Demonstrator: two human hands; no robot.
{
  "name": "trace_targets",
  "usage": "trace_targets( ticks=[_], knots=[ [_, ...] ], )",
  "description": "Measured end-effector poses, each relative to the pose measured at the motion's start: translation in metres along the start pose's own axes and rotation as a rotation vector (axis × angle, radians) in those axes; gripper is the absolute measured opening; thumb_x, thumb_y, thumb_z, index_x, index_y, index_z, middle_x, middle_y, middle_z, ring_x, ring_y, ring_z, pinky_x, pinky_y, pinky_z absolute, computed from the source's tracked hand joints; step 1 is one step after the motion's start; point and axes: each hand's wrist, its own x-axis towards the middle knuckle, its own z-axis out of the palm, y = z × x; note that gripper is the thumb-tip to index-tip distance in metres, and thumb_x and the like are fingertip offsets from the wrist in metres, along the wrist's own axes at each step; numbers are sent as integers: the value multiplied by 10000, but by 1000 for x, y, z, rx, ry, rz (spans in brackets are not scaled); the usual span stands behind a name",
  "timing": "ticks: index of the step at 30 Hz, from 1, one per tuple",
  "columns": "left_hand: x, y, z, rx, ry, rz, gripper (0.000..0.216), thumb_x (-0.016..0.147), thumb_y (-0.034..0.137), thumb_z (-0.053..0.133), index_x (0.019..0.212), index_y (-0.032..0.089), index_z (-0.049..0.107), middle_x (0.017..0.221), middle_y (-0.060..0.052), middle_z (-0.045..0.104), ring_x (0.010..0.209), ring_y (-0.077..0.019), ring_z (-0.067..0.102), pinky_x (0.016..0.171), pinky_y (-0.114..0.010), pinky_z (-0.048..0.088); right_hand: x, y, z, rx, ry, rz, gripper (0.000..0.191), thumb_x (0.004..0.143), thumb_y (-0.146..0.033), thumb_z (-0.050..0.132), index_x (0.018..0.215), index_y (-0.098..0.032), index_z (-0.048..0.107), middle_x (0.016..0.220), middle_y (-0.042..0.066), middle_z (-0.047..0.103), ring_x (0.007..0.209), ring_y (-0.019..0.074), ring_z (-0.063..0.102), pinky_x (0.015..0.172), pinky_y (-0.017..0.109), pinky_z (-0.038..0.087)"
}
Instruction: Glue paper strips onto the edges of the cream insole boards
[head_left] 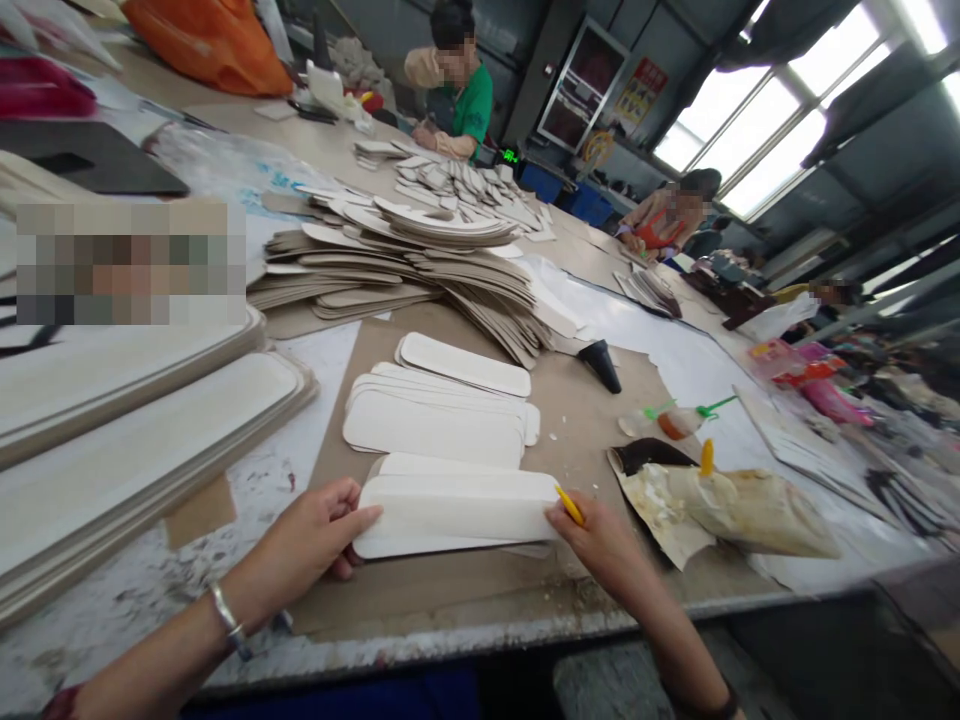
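Two hands meet at the near table edge, one at each end of a white strip [457, 510] lying crosswise on brown paper [585, 400]. The left hand [315, 540], with a bracelet [229, 620] on its wrist, is closed loosely on the strip's nine o'clock end, thumb on top and fingers curled beneath. The right hand [600, 545] sits at the three o'clock end, fingers pinched tight on a thin yellow stick [568, 504] whose tip lies over the strip's corner. Whether this hand also grips the strip, I cannot tell.

A second white piece shows from under the strip's far edge. At twelve o'clock, just beyond, lies a stack [435, 420] of similar white strips, fanned a little. At three o'clock from the strip is a stained, crumpled wrapper [735, 510] with a yellow nozzle [706, 457] poking up. Past it, at two o'clock, lie small bottles [675, 420] with green spouts, and a black cone [604, 365] at one o'clock.

Long pale boards [150, 430] are piled at nine to ten o'clock. Farther off at twelve is a big heap [420, 265] of tan cut-outs. Beyond that, a worker in green [469, 95] bends over more pieces, and a second person [664, 215] sits at two o'clock, under the windows.
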Motion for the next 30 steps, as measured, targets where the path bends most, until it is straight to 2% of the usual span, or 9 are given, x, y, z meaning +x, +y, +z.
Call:
trace_targets(
  ticks=[5, 12, 15, 17, 19, 23, 30],
  knots=[
    [4, -4, 0, 56, 8, -21, 467, 555, 636, 574, 597, 206, 397, 472, 65, 498, 418, -120, 520, 426, -223, 438, 4, -7, 9, -96, 64, 88, 244, 860, -346, 417, 803, -173, 580, 803, 74, 640, 762, 210, 573, 660, 288, 355],
    [7, -13, -1, 61, -12, 4, 462, 597, 634, 573, 591, 205, 401, 484, 74, 463, 420, -109, 500, 419, -207, 416, 7, -16, 3, -159, 26, 133, 255, 883, -339, 410, 870, -166, 597, 895, 102, 660, 844, 225, 597, 693, 286, 365],
    [6, -13, -2, 62, -19, -31, 480, 565, 655, 580, 596, 203, 419, 483, 70, 477, 415, -116, 502, 417, -210, 418, 9, -17, 5, -176, 21, 129, 242, 882, -338, 426, 884, -168, 598, 897, 96, 660, 851, 218, 599, 702, 280, 368],
    [6, -13, -1, 67, -20, -54, 474, 549, 640, 594, 579, 205, 408, 472, 80, 464, 408, -114, 496, 413, -206, 415, 9, -15, 8, -191, 31, 128, 226, 876, -341, 444, 883, -171, 592, 909, 90, 652, 855, 217, 597, 698, 277, 368],
    [7, -14, 0, 56, -7, -43, 418, 598, 579, 589, 575, 207, 400, 463, 91, 449, 411, -109, 488, 409, -192, 405, 8, -10, 10, -196, 71, 153, 203, 873, -328, 452, 891, -170, 578, 912, 92, 643, 842, 224, 598, 676, 281, 366],
    [9, -17, 2, 41, 9, -28, 299, 686, 460, 563, 604, 208, 422, 472, 98, 477, 430, -110, 501, 424, -175, 402, 3, 7, 12, -145, 170, 216, 189, 889, -267, 396, 867, -166, 555, 807, 98, 639, 767, 229, 598, 629, 288, 352],
    [6, -8, 0, 57, 2, -45, 280, 625, 418, 630, 577, 210, 448, 450, 92, 497, 433, -106, 493, 429, -155, 390, -10, 12, 22, 110, 217, 137, 236, 864, -270, 348, 800, -172, 553, 735, 89, 627, 716, 219, 572, 644, 299, 365]
  ],
)
